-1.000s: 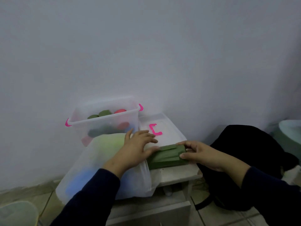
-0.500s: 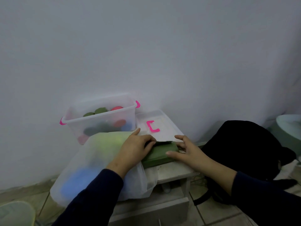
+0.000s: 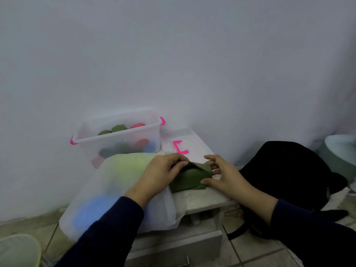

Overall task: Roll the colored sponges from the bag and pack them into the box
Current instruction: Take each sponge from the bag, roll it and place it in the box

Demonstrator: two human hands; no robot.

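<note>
A dark green sponge (image 3: 189, 179) lies on the small white table (image 3: 204, 201), its far edge folded up and over. My left hand (image 3: 163, 171) grips that folded far edge, fingers curled over it. My right hand (image 3: 221, 175) holds the sponge's right end, thumb at the near corner and fingers behind it. A translucent white bag (image 3: 115, 189) with blue and green sponges showing through sits under my left forearm. The clear box (image 3: 117, 137) with pink latches stands behind, holding several rolled green, red and blue sponges.
The box's lid (image 3: 183, 143) with a pink clip lies flat to the right of the box. A black backpack (image 3: 289, 174) rests on the floor at the right. A pale bin (image 3: 341, 151) stands at the far right; the wall is close behind.
The sponge lay flat under both hands; now its far edge is lifted and folded toward me. My left hand has curled over that edge and my right hand has shifted to the sponge's right end.
</note>
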